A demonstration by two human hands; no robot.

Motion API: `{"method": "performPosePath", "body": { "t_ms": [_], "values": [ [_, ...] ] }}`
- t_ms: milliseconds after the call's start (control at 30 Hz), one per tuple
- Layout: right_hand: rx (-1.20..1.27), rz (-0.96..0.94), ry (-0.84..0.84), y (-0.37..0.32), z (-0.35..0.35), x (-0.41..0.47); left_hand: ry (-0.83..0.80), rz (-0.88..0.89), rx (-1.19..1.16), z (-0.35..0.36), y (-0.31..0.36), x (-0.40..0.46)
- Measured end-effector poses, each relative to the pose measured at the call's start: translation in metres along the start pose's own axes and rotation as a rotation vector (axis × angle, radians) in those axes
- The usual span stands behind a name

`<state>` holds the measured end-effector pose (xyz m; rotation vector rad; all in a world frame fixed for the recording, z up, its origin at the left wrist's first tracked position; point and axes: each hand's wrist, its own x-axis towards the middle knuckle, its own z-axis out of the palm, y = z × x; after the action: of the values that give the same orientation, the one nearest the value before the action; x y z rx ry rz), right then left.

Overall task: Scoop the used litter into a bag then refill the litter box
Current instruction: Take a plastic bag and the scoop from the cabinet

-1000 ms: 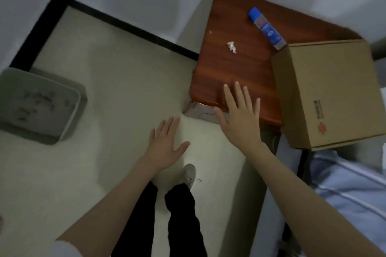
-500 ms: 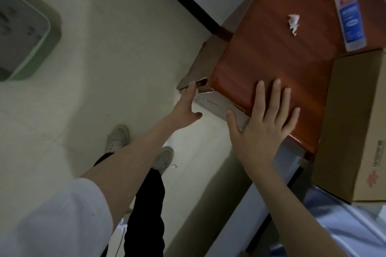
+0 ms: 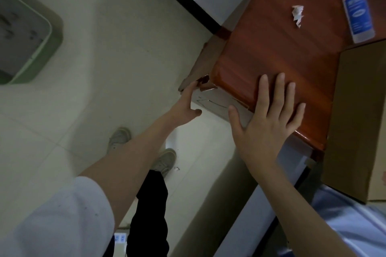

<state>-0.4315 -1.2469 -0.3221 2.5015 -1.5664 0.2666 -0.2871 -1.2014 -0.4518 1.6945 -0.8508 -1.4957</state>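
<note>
While the right hand (image 3: 269, 123) is lying flat on the near corner of the reddish wooden desk (image 3: 277, 54), its fingers are extending straight and spread across the top, and its thumb is hanging over the front edge against the pale front panel (image 3: 217, 104) below. This grip is released and is pressing on the surface without clasping anything. The left hand (image 3: 186, 106) is reaching to the left end of the same panel; its fingers are straight and are touching the panel's corner, with the thumb held apart below. This grip is also released and is holding nothing.

The litter box (image 3: 25, 33), a green tray with a paler inner rim, is sitting on the floor (image 3: 108, 52) at the left edge of the view, partly cut off by the frame. Dark clumps are showing in its grey litter. Its long axis cannot be determined because of the cropping. It is lying well apart from both hands, to the left of the left hand.

On the desk, a blue-and-white tube (image 3: 355, 4) is lying near the far edge, a crumpled white scrap (image 3: 297, 14) is lying beside it, and a cardboard box (image 3: 359, 119) is occupying the right side.
</note>
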Motion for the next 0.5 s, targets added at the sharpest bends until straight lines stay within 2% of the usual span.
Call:
{"method": "performPosePath", "body": {
  "t_ms": [133, 233, 400, 500],
  "values": [
    [-0.006, 0.004, -0.009, 0.0, -0.001, 0.0, 0.091, 0.091, 0.17, -0.01, 0.006, -0.003],
    [0.001, 0.007, -0.027, -0.001, -0.003, 0.0, 0.131, 0.051, 0.237, -0.006, -0.005, -0.023],
    [0.008, 0.005, -0.078, -0.003, -0.009, -0.004, 0.187, -0.058, 0.112, 0.006, -0.025, -0.054],
    [0.073, 0.008, -0.112, -0.007, -0.016, -0.022, 0.148, -0.103, 0.051, 0.005, -0.026, -0.058]
  ]
}}
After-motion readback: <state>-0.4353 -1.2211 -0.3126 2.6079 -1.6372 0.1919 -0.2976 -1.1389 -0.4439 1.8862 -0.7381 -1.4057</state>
